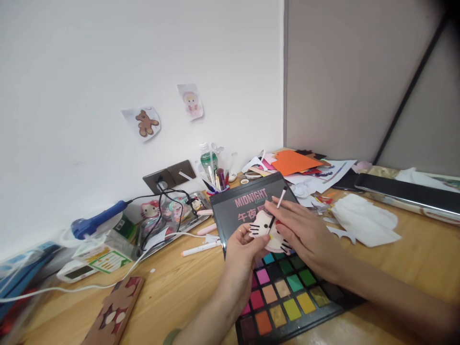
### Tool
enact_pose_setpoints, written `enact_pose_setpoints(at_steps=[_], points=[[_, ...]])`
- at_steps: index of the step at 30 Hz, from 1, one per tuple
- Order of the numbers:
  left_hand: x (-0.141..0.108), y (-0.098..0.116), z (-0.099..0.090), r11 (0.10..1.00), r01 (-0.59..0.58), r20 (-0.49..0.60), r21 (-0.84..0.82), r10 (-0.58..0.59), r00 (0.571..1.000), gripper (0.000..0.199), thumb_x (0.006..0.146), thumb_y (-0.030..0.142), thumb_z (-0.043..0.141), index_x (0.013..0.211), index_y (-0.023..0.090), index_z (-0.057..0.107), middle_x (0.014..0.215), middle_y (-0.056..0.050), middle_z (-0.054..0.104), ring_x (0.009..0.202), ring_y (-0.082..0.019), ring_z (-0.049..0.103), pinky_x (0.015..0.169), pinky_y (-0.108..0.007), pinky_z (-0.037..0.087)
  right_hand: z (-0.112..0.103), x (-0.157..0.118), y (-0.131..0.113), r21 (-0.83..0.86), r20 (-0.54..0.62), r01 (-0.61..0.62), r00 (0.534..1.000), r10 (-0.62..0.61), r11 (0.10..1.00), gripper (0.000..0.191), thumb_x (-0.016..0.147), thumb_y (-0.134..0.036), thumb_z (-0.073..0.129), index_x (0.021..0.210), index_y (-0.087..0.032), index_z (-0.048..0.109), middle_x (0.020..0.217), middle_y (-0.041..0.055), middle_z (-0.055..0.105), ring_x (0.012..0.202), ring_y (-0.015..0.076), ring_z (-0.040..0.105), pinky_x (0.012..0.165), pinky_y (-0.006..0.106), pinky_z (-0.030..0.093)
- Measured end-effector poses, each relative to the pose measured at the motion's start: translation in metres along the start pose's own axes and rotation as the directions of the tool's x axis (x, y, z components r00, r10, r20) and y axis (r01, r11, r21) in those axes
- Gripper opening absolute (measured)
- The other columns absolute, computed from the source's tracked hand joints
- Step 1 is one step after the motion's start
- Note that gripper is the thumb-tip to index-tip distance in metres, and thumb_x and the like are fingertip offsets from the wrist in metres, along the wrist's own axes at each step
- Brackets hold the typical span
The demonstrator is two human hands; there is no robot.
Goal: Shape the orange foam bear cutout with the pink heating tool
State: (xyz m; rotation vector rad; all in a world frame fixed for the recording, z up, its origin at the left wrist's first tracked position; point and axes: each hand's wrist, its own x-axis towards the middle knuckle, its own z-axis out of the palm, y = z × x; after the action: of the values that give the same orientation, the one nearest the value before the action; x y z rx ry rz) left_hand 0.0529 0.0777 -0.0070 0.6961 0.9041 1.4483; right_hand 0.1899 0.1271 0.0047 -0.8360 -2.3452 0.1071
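Note:
My left hand (246, 251) pinches the lower left edge of a white cat-face cutout (261, 224) with black whiskers and a dark eye. My right hand (305, 230) is over the cutout's right side, its fingers closed around a slim makeup brush (281, 197) with a pale section and a dark tip pointing up. The brush slants across the cutout's face, its lower end near my left thumb. Beneath both hands lies an open eyeshadow palette (282, 306) with several coloured pans. Its black lid (230, 206) carries the word MIDNIGHT. My right fingers hide part of the cutout.
A brown patterned case (115, 311) lies at the front left. Behind it are a blue glue gun (98, 219), cables and a tray of cutouts. A pen cup (219, 188) and bottle (208, 158) stand at the wall. Orange paper (296, 163) and white tissue (364, 220) lie right.

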Motion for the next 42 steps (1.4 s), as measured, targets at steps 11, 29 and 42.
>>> enact_pose_setpoints(at_steps=[11, 29, 42], points=[[0.033, 0.045, -0.055, 0.946, 0.103, -0.257, 0.306, -0.022, 0.966, 0.028, 0.054, 0.008, 0.066, 0.079, 0.012, 0.054, 0.074, -0.004, 0.061, 0.063, -0.011, 0.059, 0.056, -0.019, 0.048, -0.018, 0.008, 0.041, 0.456, -0.101, -0.39, 0.87, 0.482, 0.8, 0.032, 0.084, -0.039, 0.032, 0.111, -0.027, 0.044, 0.109, -0.0003, 0.055, 0.107, 0.016, 0.043, 0.093, 0.034, 0.031], [0.033, 0.029, -0.083, 0.914, -0.035, -0.381, 0.404, 0.203, 0.902, 0.031, 0.051, 0.014, 0.066, 0.078, 0.012, 0.051, 0.057, 0.001, 0.055, 0.046, -0.01, 0.052, 0.046, -0.022, 0.042, 0.024, 0.007, 0.106, 0.342, 0.144, -0.616, 0.781, 0.608, 0.71, 0.046, 0.072, -0.039, 0.045, 0.108, -0.01, 0.046, 0.112, 0.0155, 0.051, 0.1, 0.0251, 0.049, 0.086, 0.038, 0.039], [0.038, 0.019, -0.087, 0.784, -0.033, -0.411, 0.62, 0.361, 0.837, 0.03, 0.051, 0.022, 0.067, 0.075, 0.014, 0.051, 0.056, 0.003, 0.05, 0.047, -0.01, 0.05, 0.046, -0.022, 0.04, 0.021, -0.018, 0.099, 0.245, 0.057, -0.458, 0.887, 0.459, 0.854, 0.042, 0.074, -0.037, 0.045, 0.111, -0.016, 0.047, 0.114, 0.0116, 0.05, 0.102, 0.0251, 0.047, 0.087, 0.042, 0.037]])
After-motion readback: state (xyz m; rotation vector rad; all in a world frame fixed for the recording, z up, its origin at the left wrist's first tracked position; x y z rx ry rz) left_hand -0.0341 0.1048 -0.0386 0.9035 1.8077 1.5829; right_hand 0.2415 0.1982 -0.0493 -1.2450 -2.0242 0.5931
